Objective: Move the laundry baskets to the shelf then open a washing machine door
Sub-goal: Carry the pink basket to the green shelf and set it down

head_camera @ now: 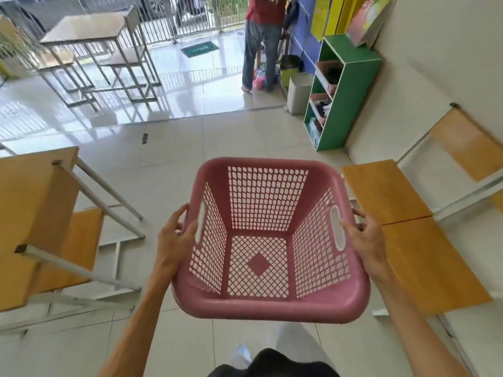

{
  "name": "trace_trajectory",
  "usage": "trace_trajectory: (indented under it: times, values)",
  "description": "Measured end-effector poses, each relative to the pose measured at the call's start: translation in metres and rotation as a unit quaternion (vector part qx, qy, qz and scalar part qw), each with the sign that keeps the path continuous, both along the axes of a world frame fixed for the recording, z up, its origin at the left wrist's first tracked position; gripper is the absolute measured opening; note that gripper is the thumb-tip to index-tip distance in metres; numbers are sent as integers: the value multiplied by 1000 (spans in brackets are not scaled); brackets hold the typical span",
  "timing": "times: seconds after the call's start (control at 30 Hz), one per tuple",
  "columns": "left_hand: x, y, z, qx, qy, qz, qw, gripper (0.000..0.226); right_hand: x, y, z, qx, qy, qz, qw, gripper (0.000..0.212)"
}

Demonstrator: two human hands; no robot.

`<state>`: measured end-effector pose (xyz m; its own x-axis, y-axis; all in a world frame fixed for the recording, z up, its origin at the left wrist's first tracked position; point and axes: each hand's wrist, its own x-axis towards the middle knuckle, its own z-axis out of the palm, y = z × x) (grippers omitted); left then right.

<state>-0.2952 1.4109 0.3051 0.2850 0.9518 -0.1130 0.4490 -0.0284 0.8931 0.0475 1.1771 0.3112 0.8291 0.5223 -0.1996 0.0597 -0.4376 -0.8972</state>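
The pale tiled floor (168,164) fills most of the view, glossy toward 12 o'clock where a barred railing runs along the far edge. At 9 o'clock stands a wooden tabletop (35,213) on a white metal frame, and at 3 o'clock a second wooden tabletop (424,251) sits against the wall, with a wooden chair (468,148) just beyond it toward 2 o'clock. At 1 o'clock a green shelf (356,102) stands upright against the wall; its compartments hold small pink baskets with dark items, though what those are is too small to tell. At 12 o'clock a person (261,42) in a red top and grey trousers stands with their back to the camera, near a small grey bin (299,92). In the middle of the view, held up above the floor and well apart from the shelf, is the pink laundry basket (269,240), empty, its lattice walls and bottom showing the tiles through them, its open mouth tilted toward the camera. The left hand (174,240) is at 8 o'clock of the basket, its grip clamped on the rim beside the left handle slot; the right hand (364,240) at 4 o'clock is clamped likewise on the rim beside the right handle slot.
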Motion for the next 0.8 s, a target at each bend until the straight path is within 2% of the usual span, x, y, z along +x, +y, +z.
trace_trajectory:
  times: [0.1,0.23,0.57,0.8]
  values:
    - [26,44,-8,10,14,3,1000,46,24,44,-9,-18,-5,-7,1000,53]
    - [88,114,-12,20,35,-14,999,46,76,106,-21,-18,-9,-33,999,49]
    - [287,296,-1,39,30,-43,998,48,260,276,-12,3,-7,-74,997,48]
    - [428,413,-11,21,37,-91,995,50,358,349,-26,11,-11,-148,989,49]
